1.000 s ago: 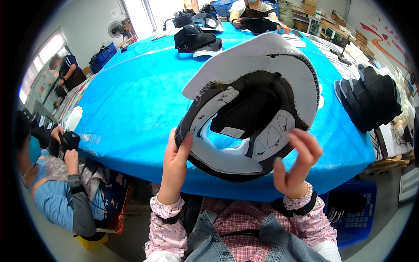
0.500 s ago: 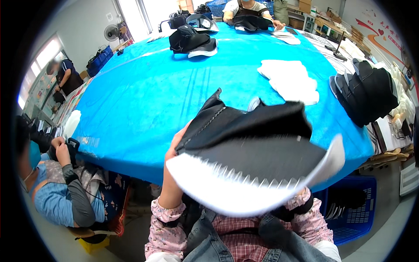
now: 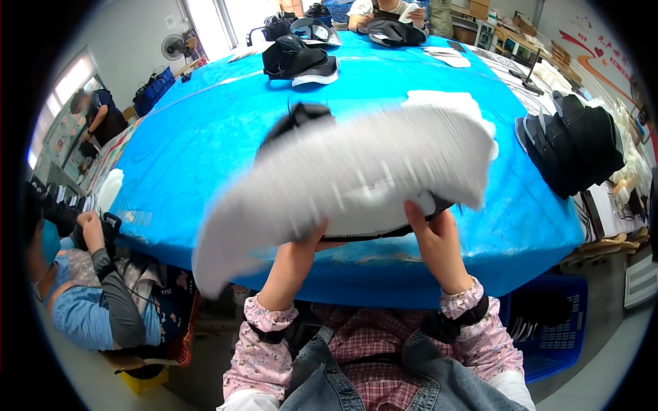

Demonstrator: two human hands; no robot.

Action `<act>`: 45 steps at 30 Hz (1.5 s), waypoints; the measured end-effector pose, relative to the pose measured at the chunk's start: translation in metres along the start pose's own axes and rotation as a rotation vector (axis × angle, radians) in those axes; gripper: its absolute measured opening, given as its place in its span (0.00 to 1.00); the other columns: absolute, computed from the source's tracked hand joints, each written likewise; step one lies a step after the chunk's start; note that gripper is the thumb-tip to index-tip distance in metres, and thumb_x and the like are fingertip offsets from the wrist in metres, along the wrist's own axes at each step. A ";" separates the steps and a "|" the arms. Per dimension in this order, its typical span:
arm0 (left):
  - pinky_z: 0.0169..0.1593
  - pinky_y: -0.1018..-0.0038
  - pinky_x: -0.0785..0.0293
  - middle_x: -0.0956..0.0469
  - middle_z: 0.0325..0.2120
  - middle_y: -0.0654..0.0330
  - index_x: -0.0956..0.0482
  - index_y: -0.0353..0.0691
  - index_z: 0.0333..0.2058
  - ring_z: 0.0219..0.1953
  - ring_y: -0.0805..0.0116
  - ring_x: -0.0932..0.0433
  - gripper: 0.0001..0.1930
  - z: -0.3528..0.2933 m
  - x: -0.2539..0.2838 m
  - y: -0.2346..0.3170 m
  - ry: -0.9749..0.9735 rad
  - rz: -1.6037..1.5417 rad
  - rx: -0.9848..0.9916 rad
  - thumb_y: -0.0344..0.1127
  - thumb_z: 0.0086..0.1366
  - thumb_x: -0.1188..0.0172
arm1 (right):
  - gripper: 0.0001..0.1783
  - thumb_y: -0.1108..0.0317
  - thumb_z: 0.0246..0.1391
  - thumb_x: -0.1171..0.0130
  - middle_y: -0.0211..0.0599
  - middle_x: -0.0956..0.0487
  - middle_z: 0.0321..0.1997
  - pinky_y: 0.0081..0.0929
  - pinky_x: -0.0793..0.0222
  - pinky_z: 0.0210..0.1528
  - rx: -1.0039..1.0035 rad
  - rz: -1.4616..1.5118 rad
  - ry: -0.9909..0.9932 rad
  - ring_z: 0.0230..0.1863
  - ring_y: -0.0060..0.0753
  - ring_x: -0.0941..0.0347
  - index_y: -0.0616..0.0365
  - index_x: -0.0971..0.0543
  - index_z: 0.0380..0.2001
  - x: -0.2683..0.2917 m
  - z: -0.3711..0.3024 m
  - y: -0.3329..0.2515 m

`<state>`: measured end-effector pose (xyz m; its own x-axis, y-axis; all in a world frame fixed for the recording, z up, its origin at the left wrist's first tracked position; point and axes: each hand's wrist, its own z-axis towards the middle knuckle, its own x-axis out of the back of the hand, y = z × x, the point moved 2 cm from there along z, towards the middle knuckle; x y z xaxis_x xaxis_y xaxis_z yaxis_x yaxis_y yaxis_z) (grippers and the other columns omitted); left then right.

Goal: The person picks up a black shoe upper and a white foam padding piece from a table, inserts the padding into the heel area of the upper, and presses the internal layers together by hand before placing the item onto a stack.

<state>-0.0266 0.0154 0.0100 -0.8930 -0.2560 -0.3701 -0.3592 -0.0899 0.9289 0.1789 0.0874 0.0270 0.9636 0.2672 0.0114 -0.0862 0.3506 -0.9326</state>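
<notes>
In front of me I hold up a black shoe upper (image 3: 363, 171) with a broad whitish-grey edge; its pale side faces me and motion smears it. Part of its black fabric shows beyond the pale edge. My left hand (image 3: 296, 257) is closed on its near lower edge. Farther right, my right hand (image 3: 439, 246) grips the same edge, thumb laid over the pale face. The other fingers of both hands are mostly hidden behind the piece. Past it lie white insole-shaped pieces (image 3: 445, 99), partly covered.
A blue-covered table (image 3: 199, 157) spreads ahead. Black uppers (image 3: 298, 60) lie at its far side, and a stack of them (image 3: 576, 147) stands right. A blue crate (image 3: 555, 329) is below right. Co-workers sit left (image 3: 103, 301) and across (image 3: 387, 10).
The shoe upper has tilted and swung up and left, its pale side now facing me. My right hand has come into sight. Across the table, the co-worker's hands have lifted off the tabletop.
</notes>
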 end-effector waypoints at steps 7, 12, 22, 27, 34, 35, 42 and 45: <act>0.31 0.74 0.34 0.29 0.26 0.56 0.30 0.30 0.33 0.27 0.68 0.31 0.08 0.010 -0.009 -0.007 -0.035 0.646 -0.234 0.31 0.65 0.51 | 0.30 0.78 0.49 0.49 0.53 0.26 0.25 0.39 0.32 0.30 0.316 -0.722 -0.103 0.26 0.54 0.29 0.60 0.39 0.58 -0.016 0.007 -0.016; 0.37 0.72 0.32 0.28 0.30 0.55 0.31 0.31 0.39 0.32 0.66 0.30 0.08 0.013 -0.006 0.002 -0.073 0.805 -0.336 0.30 0.64 0.51 | 0.15 0.71 0.51 0.47 0.51 0.27 0.22 0.39 0.34 0.25 0.139 -0.690 -0.124 0.23 0.54 0.30 0.59 0.29 0.44 -0.008 0.009 -0.008; 0.33 0.71 0.33 0.27 0.25 0.54 0.28 0.32 0.36 0.27 0.66 0.32 0.13 0.011 -0.012 0.025 -0.050 0.815 -0.292 0.38 0.65 0.50 | 0.11 0.66 0.54 0.48 0.48 0.29 0.17 0.39 0.37 0.19 0.168 -0.838 -0.055 0.19 0.53 0.32 0.61 0.29 0.23 0.011 0.009 0.014; 0.39 0.71 0.31 0.25 0.36 0.55 0.26 0.35 0.40 0.35 0.64 0.26 0.11 0.001 0.017 0.028 -0.386 1.619 -0.700 0.32 0.59 0.43 | 0.12 0.66 0.54 0.48 0.47 0.30 0.15 0.38 0.38 0.17 0.231 -0.890 -0.028 0.16 0.52 0.33 0.60 0.30 0.21 0.008 0.007 0.017; 0.42 0.75 0.33 0.22 0.29 0.60 0.26 0.31 0.38 0.36 0.73 0.27 0.10 -0.003 0.010 0.025 -0.124 0.634 0.024 0.28 0.60 0.51 | 0.14 0.65 0.55 0.49 0.45 0.31 0.12 0.38 0.40 0.16 0.172 -0.908 -0.036 0.14 0.50 0.33 0.60 0.30 0.18 0.009 0.008 0.015; 0.42 0.75 0.33 0.22 0.29 0.60 0.26 0.31 0.38 0.36 0.73 0.27 0.10 -0.003 0.011 0.024 -0.125 0.635 0.030 0.28 0.60 0.51 | 0.15 0.65 0.55 0.49 0.45 0.31 0.12 0.38 0.41 0.15 0.170 -0.919 -0.044 0.14 0.50 0.33 0.60 0.30 0.18 0.009 0.007 0.016; 0.41 0.74 0.32 0.23 0.30 0.61 0.28 0.31 0.40 0.33 0.71 0.25 0.10 -0.001 0.021 0.015 -0.120 0.642 0.012 0.29 0.61 0.50 | 0.15 0.65 0.55 0.49 0.45 0.31 0.12 0.38 0.41 0.15 0.197 -0.930 -0.050 0.14 0.49 0.33 0.60 0.30 0.18 0.008 0.007 0.017; 0.38 0.76 0.32 0.24 0.31 0.61 0.28 0.32 0.40 0.29 0.70 0.23 0.10 0.003 0.022 0.012 -0.037 0.713 0.080 0.28 0.60 0.49 | 0.14 0.66 0.55 0.49 0.45 0.31 0.12 0.38 0.41 0.15 0.190 -0.916 -0.044 0.14 0.49 0.33 0.60 0.30 0.18 0.008 0.008 0.017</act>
<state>-0.0518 0.0116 0.0129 -0.9258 -0.1929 0.3250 0.2977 0.1578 0.9415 0.1834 0.1024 0.0142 0.6667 -0.1536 0.7293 0.6579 0.5812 -0.4790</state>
